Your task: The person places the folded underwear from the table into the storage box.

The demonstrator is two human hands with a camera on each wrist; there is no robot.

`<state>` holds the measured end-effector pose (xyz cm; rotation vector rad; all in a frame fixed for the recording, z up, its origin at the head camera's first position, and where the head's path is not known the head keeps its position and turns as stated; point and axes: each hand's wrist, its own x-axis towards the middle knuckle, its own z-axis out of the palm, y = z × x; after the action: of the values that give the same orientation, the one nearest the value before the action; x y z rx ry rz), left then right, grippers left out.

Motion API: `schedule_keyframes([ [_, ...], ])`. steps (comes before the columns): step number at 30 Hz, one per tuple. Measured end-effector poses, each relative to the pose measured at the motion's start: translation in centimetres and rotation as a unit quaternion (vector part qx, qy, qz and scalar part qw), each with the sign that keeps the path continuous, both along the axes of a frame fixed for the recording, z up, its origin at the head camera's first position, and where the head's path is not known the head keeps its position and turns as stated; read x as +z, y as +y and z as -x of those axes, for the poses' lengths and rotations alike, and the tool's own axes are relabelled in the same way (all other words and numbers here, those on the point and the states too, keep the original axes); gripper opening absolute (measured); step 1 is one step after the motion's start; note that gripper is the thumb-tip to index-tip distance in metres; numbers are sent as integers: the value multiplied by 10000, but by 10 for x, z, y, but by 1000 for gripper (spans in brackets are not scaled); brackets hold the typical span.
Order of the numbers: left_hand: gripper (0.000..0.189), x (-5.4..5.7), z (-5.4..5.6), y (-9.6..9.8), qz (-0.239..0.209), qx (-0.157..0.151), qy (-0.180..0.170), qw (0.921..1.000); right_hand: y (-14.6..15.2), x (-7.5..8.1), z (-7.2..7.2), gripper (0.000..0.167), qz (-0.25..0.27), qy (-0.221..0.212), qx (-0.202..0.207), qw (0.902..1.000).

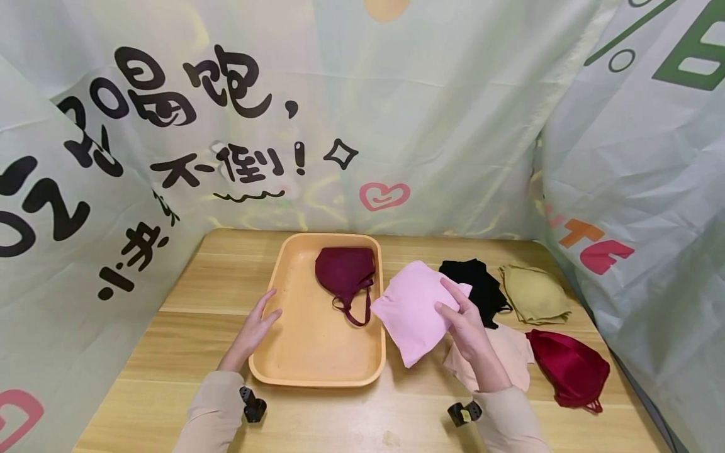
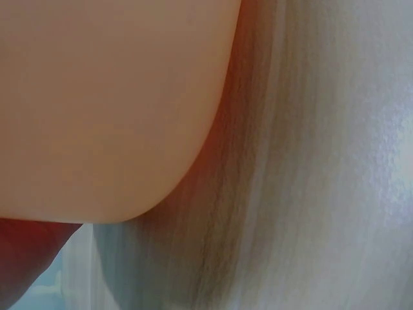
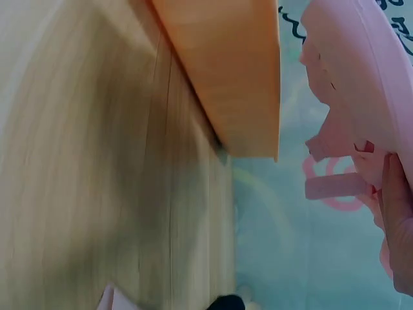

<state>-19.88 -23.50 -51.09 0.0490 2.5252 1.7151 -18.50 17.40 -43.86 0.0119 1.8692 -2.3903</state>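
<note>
A folded pink bra is held up by my right hand, just right of the orange tray. Thumb and fingers pinch its right side. In the right wrist view, loose band ends and a strap hang from the pink bra beside the hand. My left hand is at the tray's left rim, fingers fairly straight and spread, fingertips over the edge. The left wrist view shows only part of that hand beside the tray wall. Inside the tray, at the upper right, lies a dark maroon bra with its strap trailing down.
Right of the tray lie a black bra, a khaki bra, a pale pink bra partly behind my right hand, and a red bra. Printed cloth walls close in the wooden table at the back and sides.
</note>
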Motion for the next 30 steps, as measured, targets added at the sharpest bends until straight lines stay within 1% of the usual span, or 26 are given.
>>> schedule_keyframes([
  [4,57,-1,0,-1,-110,-9,8,9999,-13,1,1,62,164,-10,38,9999],
  [11,56,0,-2,-2,84,47,40,9999,-40,-3,7,62,266,-142,481,9984],
  [15,56,-1,-3,0,35,74,111,9999,-55,-6,10,60,268,-171,615,9976],
  [23,57,-2,-2,-1,20,48,132,9999,-77,-16,15,61,-211,69,824,9963],
  [30,55,-1,-1,0,-23,31,111,9999,-85,-23,12,59,-651,124,989,9929],
])
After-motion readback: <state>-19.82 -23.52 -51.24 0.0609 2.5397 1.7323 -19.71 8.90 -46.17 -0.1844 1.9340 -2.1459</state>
